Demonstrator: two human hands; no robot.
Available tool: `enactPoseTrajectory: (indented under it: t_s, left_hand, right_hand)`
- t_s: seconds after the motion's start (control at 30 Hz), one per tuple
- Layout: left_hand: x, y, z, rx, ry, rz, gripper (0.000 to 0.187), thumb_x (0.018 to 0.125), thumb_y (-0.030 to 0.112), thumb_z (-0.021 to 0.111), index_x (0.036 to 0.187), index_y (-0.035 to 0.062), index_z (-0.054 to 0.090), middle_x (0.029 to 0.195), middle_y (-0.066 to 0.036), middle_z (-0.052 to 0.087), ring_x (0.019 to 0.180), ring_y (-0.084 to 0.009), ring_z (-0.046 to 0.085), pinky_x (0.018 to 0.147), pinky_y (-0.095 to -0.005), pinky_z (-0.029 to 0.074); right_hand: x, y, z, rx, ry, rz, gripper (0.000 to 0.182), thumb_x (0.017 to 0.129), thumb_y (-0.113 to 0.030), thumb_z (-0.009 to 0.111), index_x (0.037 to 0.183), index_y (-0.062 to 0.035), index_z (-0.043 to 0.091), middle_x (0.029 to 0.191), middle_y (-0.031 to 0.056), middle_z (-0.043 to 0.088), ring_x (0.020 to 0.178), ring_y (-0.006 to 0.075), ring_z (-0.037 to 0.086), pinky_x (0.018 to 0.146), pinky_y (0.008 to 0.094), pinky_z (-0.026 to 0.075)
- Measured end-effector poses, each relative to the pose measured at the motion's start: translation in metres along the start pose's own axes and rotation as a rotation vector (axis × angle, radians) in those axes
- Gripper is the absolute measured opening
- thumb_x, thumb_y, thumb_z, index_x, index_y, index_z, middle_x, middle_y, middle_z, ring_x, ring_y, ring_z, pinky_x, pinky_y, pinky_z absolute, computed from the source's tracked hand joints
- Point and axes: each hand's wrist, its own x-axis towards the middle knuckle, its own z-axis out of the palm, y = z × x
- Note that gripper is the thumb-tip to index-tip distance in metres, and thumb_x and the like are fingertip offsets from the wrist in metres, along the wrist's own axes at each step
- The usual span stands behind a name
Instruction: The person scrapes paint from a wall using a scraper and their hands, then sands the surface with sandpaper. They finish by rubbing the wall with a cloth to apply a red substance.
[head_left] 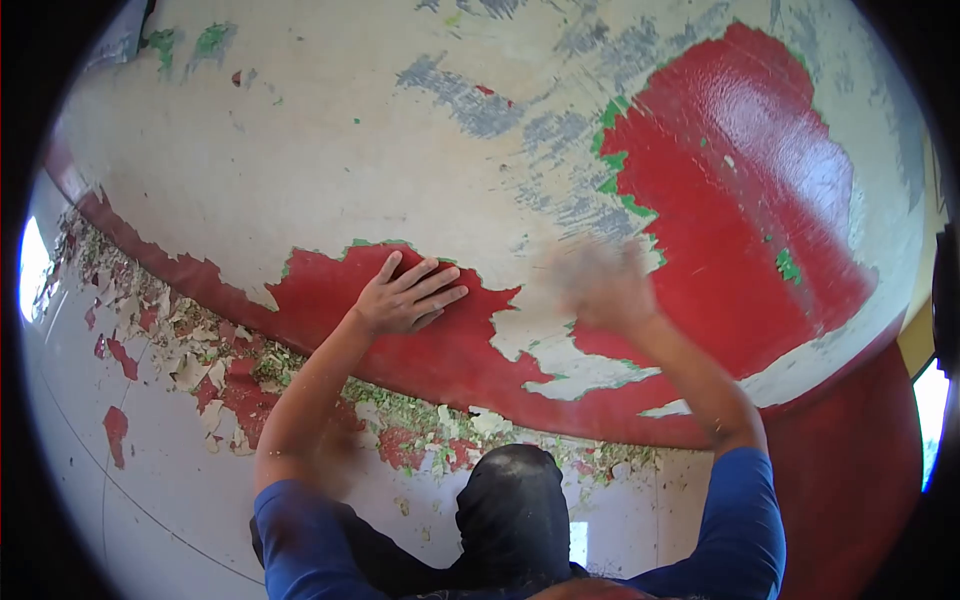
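A large curved surface (310, 150) fills the view, coated in worn cream paint. Where that coat has come away, glossy red patches show, with thin green edges around them. My left hand (402, 298) lies flat on the lower red patch (330, 290), fingers spread, holding nothing. To its right, my right hand (605, 285) is smeared by motion over a cream strip beside the bigger red patch (700, 250). Its fingers are too blurred to read, and whether they hold anything is hidden.
Peeled paint flakes (190, 365), cream, red and green, lie heaped along the surface's lower edge. Larger red scraps (116, 435) are scattered on the pale tiled floor (170, 510). My knee in dark cloth (512, 510) is close to the edge. A dark red panel (840, 480) stands at right.
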Motion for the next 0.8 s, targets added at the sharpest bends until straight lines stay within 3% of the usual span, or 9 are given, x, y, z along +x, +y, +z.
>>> enactPoseTrajectory:
  t_s: [0.2, 0.27, 0.33, 0.4, 0.43, 0.57, 0.67, 0.77, 0.8]
  left_hand:
    - [0.002, 0.001, 0.0, 0.007, 0.032, -0.008, 0.053, 0.088, 0.04, 0.061, 0.141, 0.0406, 0.051, 0.153, 0.006, 0.042, 0.144, -0.0192, 0.034, 0.122, -0.0567, 0.003]
    - [0.002, -0.002, -0.002, 0.009, 0.041, -0.015, 0.053, 0.089, 0.039, 0.06, 0.141, 0.0403, 0.051, 0.154, 0.006, 0.041, 0.145, -0.0186, 0.033, 0.122, -0.0563, 0.003]
    - [0.002, 0.0, -0.001, -0.018, 0.048, -0.017, 0.053, 0.089, 0.038, 0.059, 0.141, 0.0397, 0.051, 0.155, 0.007, 0.04, 0.146, -0.0185, 0.031, 0.122, -0.0551, 0.003]
    - [0.003, 0.001, 0.0, -0.028, 0.088, -0.024, 0.052, 0.09, 0.037, 0.058, 0.142, 0.0391, 0.051, 0.155, 0.006, 0.04, 0.146, -0.019, 0.031, 0.123, -0.0545, 0.004]
    - [0.003, 0.002, -0.002, -0.058, 0.093, -0.029, 0.052, 0.091, 0.035, 0.057, 0.142, 0.037, 0.05, 0.154, 0.007, 0.041, 0.145, -0.0182, 0.033, 0.123, -0.0539, 0.005]
    - [0.005, 0.001, -0.001, -0.088, 0.12, -0.029, 0.052, 0.091, 0.032, 0.057, 0.143, 0.0347, 0.05, 0.153, 0.007, 0.043, 0.145, -0.0175, 0.034, 0.123, -0.0531, 0.007]
    - [0.005, 0.002, -0.004, -0.089, 0.114, -0.048, 0.053, 0.091, 0.031, 0.056, 0.143, 0.0337, 0.051, 0.153, 0.007, 0.043, 0.146, -0.018, 0.031, 0.122, -0.0536, 0.006]
    - [0.007, -0.001, -0.006, -0.096, 0.119, -0.033, 0.052, 0.091, 0.032, 0.056, 0.142, 0.0331, 0.051, 0.153, 0.006, 0.042, 0.147, -0.018, 0.03, 0.122, -0.0554, 0.003]
    - [0.007, -0.002, -0.006, -0.084, 0.122, -0.046, 0.052, 0.091, 0.032, 0.056, 0.142, 0.0331, 0.051, 0.153, 0.006, 0.042, 0.147, -0.018, 0.03, 0.122, -0.0554, 0.003]
  right_hand:
    - [0.15, 0.164, -0.122, -0.136, 0.648, 0.653, 0.067, 0.089, -0.046, 0.058, 0.149, -0.022, 0.04, 0.156, 0.0111, 0.036, 0.146, 0.0381, 0.025, 0.109, 0.072, 0.018]
    - [0.162, 0.131, -0.122, -0.202, 0.477, 0.48, 0.07, 0.089, -0.057, 0.054, 0.15, -0.0254, 0.039, 0.157, 0.012, 0.033, 0.144, 0.0396, 0.027, 0.111, 0.0723, 0.016]
    - [0.144, 0.055, -0.117, -0.183, -0.123, 0.268, 0.077, 0.089, -0.061, 0.054, 0.154, -0.0292, 0.029, 0.161, 0.0061, 0.027, 0.149, 0.0326, 0.021, 0.113, 0.07, 0.012]
    - [0.115, 0.024, -0.067, 0.075, 0.144, -0.341, 0.08, 0.087, -0.062, 0.056, 0.155, -0.0318, 0.028, 0.161, 0.0024, 0.027, 0.148, 0.0314, 0.024, 0.114, 0.0693, 0.012]
    - [0.119, 0.031, -0.072, 0.061, 0.147, -0.338, 0.08, 0.087, -0.062, 0.056, 0.155, -0.0318, 0.028, 0.161, 0.0024, 0.027, 0.148, 0.0314, 0.024, 0.114, 0.0693, 0.012]
    - [0.152, 0.113, -0.128, -0.086, 0.224, 0.188, 0.07, 0.086, -0.055, 0.062, 0.149, -0.0348, 0.04, 0.156, 0.0032, 0.038, 0.145, 0.0339, 0.029, 0.117, 0.0616, 0.014]
    - [0.188, 0.228, -0.147, -0.282, 0.618, 0.639, 0.066, 0.091, -0.05, 0.056, 0.149, -0.0238, 0.04, 0.156, 0.0089, 0.036, 0.145, 0.0384, 0.026, 0.116, 0.0637, 0.013]
    - [0.221, 0.24, -0.169, -0.219, 0.61, 0.9, 0.071, 0.097, -0.059, 0.041, 0.155, -0.0198, 0.029, 0.161, 0.0112, 0.024, 0.147, 0.0392, 0.022, 0.113, 0.0673, 0.013]
    - [0.233, 0.225, -0.16, -0.241, 0.63, 0.736, 0.071, 0.094, -0.057, 0.047, 0.153, -0.0205, 0.032, 0.16, 0.0107, 0.028, 0.147, 0.0392, 0.021, 0.115, 0.0663, 0.011]
